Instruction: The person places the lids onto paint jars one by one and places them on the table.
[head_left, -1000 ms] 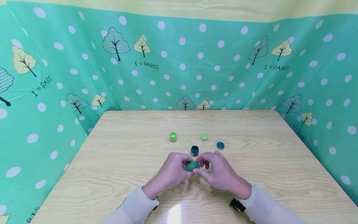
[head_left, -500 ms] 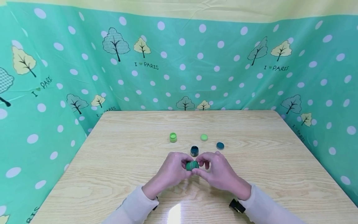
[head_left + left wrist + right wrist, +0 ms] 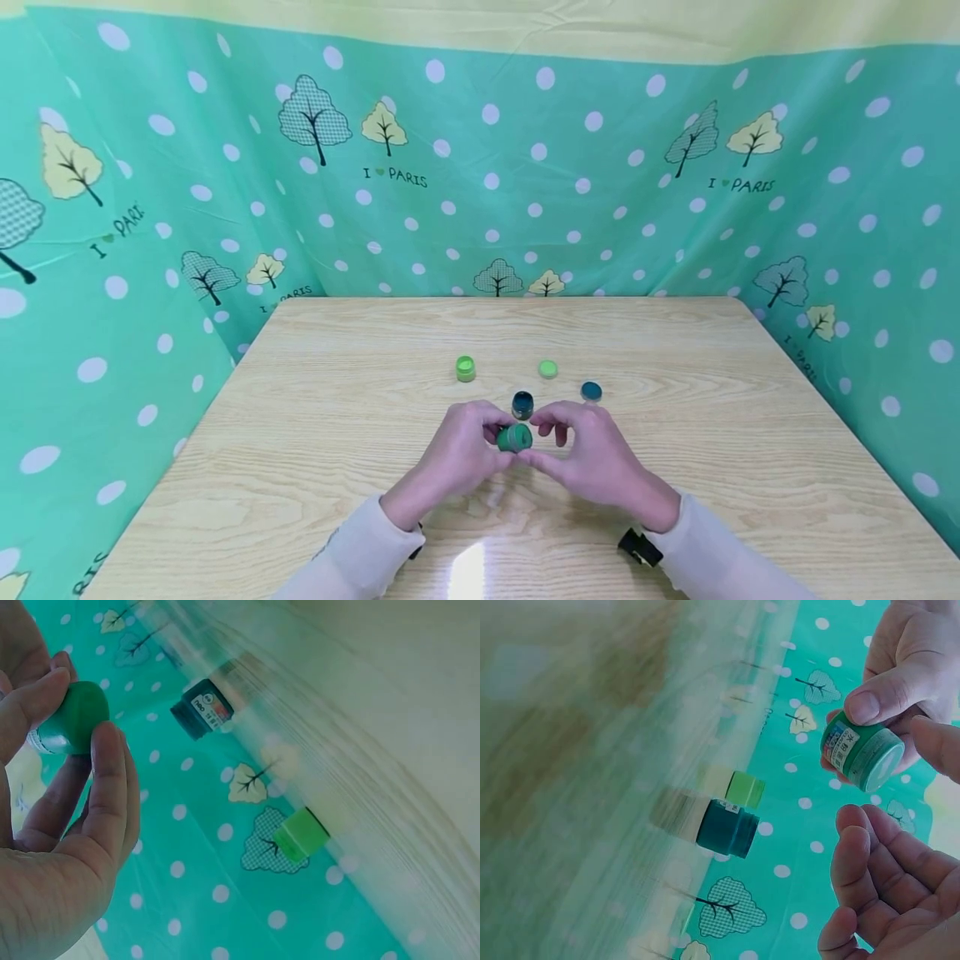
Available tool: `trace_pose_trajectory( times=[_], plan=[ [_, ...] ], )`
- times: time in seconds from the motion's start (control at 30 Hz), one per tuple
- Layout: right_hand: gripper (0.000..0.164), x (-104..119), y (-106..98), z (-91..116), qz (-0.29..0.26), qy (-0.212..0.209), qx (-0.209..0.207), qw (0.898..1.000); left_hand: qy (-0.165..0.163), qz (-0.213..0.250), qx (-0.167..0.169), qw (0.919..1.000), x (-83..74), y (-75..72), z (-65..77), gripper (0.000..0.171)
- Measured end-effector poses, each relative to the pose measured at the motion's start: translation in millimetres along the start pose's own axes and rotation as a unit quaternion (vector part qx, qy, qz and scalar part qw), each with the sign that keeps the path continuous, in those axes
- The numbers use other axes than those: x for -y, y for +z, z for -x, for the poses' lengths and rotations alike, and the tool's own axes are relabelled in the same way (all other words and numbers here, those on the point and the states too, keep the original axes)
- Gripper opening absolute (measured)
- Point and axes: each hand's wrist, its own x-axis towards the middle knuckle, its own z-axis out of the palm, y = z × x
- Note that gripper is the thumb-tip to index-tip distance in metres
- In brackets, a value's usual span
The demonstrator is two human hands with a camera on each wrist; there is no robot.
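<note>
My left hand grips a small green paint jar by its base, between thumb and fingers, above the table. The jar lies tilted on its side in the grip, its paler round end towards my right hand. In the right wrist view, the printed label on the jar shows. My right hand is beside that end, fingers parted and loosely bent, with a gap between them and the jar in the right wrist view. Just beyond both hands stands an uncapped dark teal paint jar.
Farther back on the wooden table stands an uncapped light green jar. A light green lid and a dark teal lid lie to the right. A patterned green curtain hangs behind the table and along its sides.
The fingers of my right hand have drawn slightly away from the green jar. The jar has turned, so more of its round end faces the head camera.
</note>
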Motion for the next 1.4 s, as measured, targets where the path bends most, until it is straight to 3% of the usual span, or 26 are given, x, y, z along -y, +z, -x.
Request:
trace_pose_trajectory(
  times=[0.3,0.53,0.97,1.4],
  plan=[
    [0.037,1,-5,0,0.002,0.031,0.012,0.999,0.008,-0.053,-0.028,0.9982,0.3,-3.7,-1.0,0.030],
    [0.035,0,-7,0,0.016,0.037,0.014,0.999,0.011,-0.057,-0.040,0.9975,2.2,-7.7,-2.6,0.028],
    [0.039,-6,-13,3,0.034,0.033,0.014,0.999,-0.023,-0.046,-0.049,0.9975,6.4,-19.3,-1.3,0.026],
    [0.048,-11,-20,7,0.071,0.041,0.010,0.997,-0.072,-0.067,-0.061,0.9933,18.0,-40.0,-2.7,0.021]
  ],
)
